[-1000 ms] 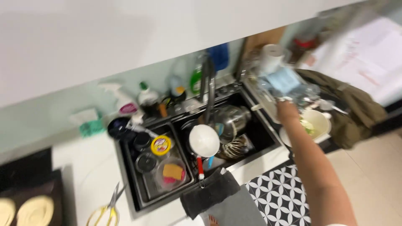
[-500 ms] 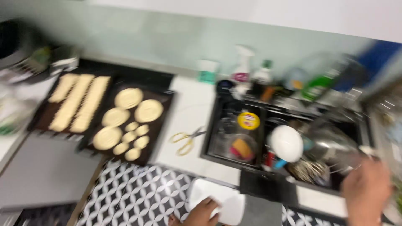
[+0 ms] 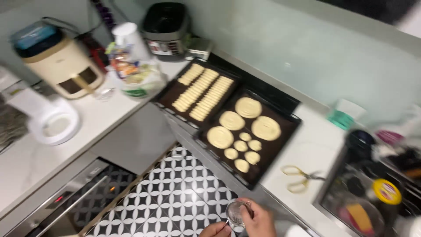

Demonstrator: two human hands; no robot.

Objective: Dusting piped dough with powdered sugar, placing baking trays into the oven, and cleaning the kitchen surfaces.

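Note:
My two hands meet at the bottom edge, above the patterned floor. My right hand (image 3: 259, 220) grips the rim of a small round metal sieve (image 3: 235, 210). My left hand (image 3: 214, 230), only partly in view, pinches the sieve from the left, where its handle seems to be. On the counter ahead lie two dark baking trays. The nearer tray (image 3: 280, 147) holds round pale dough discs, large and small. The farther tray (image 3: 169, 96) holds rows of finger-shaped dough strips.
Yellow-handled scissors (image 3: 300, 177) lie on the white counter, with a crowded sink (image 3: 372, 202) to their right. A cream appliance (image 3: 61, 61), a white base (image 3: 52, 125), a bag (image 3: 136, 72) and a black appliance (image 3: 166, 22) stand at left. An oven front (image 3: 74, 204) is lower left.
The view has swung left, from the sink to the baking trays. My hands have come together low in front of me and now hold the small sieve.

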